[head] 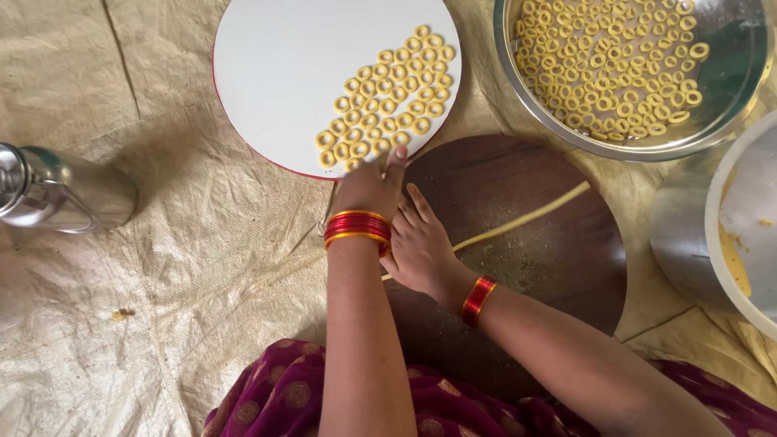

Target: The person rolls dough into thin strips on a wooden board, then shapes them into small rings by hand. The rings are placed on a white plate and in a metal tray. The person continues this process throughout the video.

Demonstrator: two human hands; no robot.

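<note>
The left hand (368, 186) sets a small yellow dough ring (399, 139) at six o'clock on the round white board (275, 73); its fingers pinch lightly. The right hand (421, 247) lies flat, released, on the thin yellow dough rope (526, 217). The dough looks soft and fragile, so it is best held by the edges.

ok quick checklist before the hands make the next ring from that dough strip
1. Room on the white plate: ok, the left half is bare.
2. Dough strip left on the wooden board: ok, a long piece runs out to the right.
3. Left hand free: cannot tell, its fingertips are at the plate's edge by the rings, and whether it pinches one is hidden.
4. Right hand on the strip: ok, it rests flat on the board at the strip's near end.
5. Steel bowl has space: ok, the rings cover only part of it.
</note>
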